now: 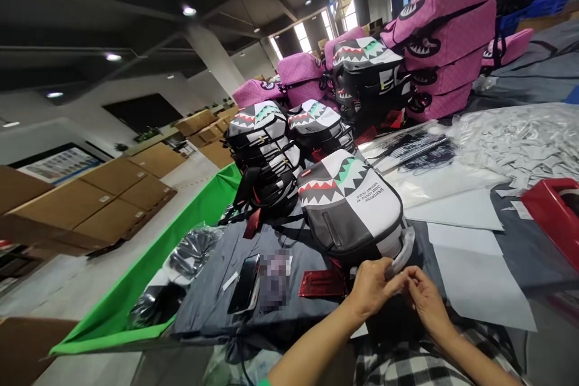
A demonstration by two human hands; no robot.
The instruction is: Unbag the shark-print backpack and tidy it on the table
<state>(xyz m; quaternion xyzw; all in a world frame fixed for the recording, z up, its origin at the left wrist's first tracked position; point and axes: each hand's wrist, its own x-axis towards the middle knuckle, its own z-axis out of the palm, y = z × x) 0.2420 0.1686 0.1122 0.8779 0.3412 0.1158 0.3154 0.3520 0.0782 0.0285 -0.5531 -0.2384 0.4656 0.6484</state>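
A grey, black and white backpack point(350, 205) with a shark-mouth pattern in red and green lies front up on the grey-covered table point(199, 307). At its near right end curves a handle wrapped in pale plastic film point(404, 247). My left hand point(371, 286) is closed at the lower end of that wrapped handle. Close beside it, almost touching, my right hand point(423, 295) has its thumb and fingers pinched together. What lies between the right fingertips is too small to make out. A red tag point(322, 283) rests on the table left of my left hand.
Similar backpacks point(262, 151) are stacked behind, with pink bags point(446, 42) piled further back. White sheets point(484, 271) and clear plastic bags point(520, 132) lie right, near a red container point(554, 217). A phone point(244, 283) lies left. A green cloth bin point(190, 223) borders the table.
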